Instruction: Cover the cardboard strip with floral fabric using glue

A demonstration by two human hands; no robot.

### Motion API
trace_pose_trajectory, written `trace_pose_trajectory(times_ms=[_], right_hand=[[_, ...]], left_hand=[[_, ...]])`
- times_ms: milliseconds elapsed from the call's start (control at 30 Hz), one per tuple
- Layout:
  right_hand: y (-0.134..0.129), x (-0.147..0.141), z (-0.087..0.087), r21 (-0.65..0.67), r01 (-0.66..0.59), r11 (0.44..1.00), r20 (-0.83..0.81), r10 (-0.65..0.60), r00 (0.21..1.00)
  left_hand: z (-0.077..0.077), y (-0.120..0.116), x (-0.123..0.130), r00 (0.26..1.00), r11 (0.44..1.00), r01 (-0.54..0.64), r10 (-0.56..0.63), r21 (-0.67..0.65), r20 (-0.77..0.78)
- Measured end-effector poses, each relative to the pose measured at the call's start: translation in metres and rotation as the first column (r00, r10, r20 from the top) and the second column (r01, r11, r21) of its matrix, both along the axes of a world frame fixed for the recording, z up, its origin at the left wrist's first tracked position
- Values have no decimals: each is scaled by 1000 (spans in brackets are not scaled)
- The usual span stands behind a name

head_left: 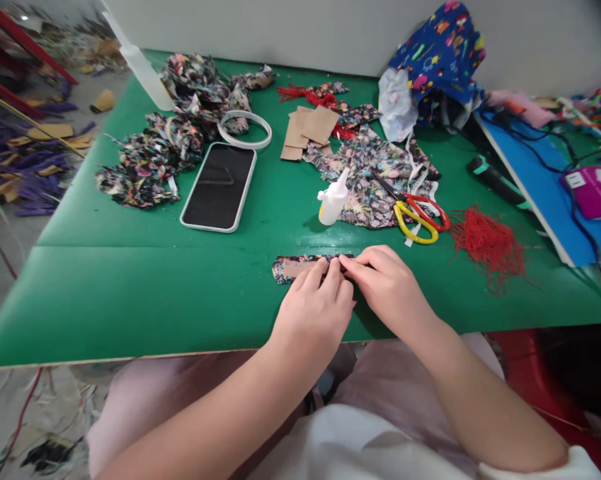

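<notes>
A narrow strip of dark floral fabric lies near the table's front edge, its edges folded over a brown cardboard piece. My left hand presses its fingertips down on the strip's middle. At the strip's right end, my right hand pinches the folded fabric between thumb and fingers. That end is partly hidden by both hands. Just beyond them stands a small white glue bottle with a pointed nozzle. Scissors with red and yellow handles rest on a floral cloth.
Crumpled floral fabric, a phone and a white tape ring lie left. Cardboard pieces sit at the back. On the right are red threads, a cutter knife, a blue board and black cables.
</notes>
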State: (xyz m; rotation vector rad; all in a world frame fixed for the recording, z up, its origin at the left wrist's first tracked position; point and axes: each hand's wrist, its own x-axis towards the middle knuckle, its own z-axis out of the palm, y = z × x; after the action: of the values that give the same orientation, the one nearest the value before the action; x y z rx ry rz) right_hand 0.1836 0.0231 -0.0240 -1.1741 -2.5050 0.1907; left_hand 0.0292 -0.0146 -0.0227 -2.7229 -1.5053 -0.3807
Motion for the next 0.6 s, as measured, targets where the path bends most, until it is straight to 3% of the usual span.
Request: trace_pose_trajectory(times_ms=[300, 600], right_hand=[[-1, -6, 1, 60, 34, 998, 6, -35, 999], [-5, -5, -4, 64, -49, 997, -23, 50, 998]], left_hand=[[2, 0, 1, 1000, 998, -29, 28, 59, 5], [0, 1, 0, 999, 998, 12, -14, 57, 35]])
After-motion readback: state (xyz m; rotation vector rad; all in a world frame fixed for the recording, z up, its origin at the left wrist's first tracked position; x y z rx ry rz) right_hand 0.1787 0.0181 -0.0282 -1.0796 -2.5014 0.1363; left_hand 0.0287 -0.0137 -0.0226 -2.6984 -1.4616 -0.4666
